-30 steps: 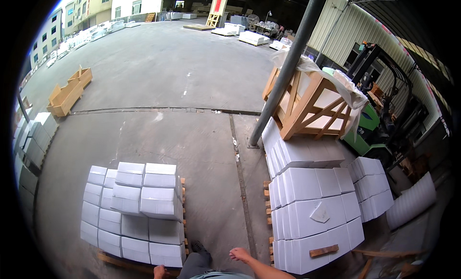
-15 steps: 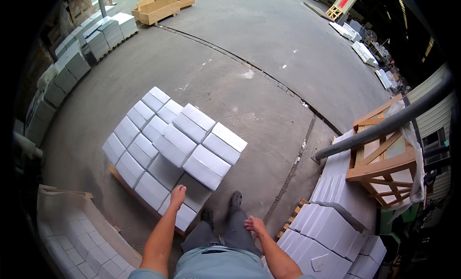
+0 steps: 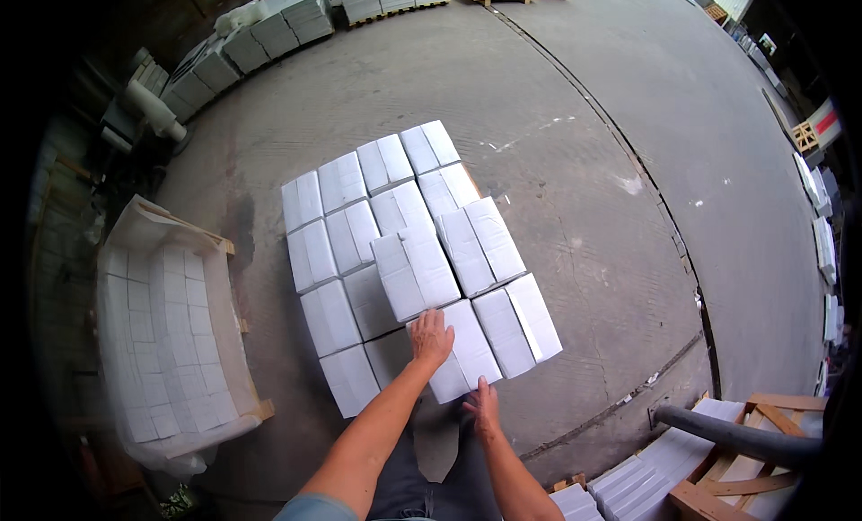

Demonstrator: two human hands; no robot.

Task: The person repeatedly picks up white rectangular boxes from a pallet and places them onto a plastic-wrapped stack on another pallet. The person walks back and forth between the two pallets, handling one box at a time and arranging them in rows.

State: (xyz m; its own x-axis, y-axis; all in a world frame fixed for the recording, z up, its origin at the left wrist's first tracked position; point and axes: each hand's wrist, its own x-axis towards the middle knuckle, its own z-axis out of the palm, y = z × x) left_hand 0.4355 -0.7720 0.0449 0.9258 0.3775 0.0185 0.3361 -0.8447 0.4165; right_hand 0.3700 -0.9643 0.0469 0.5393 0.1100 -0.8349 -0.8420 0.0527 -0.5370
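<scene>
2 forearms (image 3: 364, 445) outstretched, left hand (image 3: 433, 340) farther forward (back of it upward), right hand (image 3: 486, 408) nearer

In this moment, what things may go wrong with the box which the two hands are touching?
Left hand and right hand are at the near white box.

1. The left fingers lie close to the neighbouring box, so they might get pinched if either box shifts.
2. The person's legs are close to the near side of the stack, so a slipping box could perhaps hit them.
</scene>
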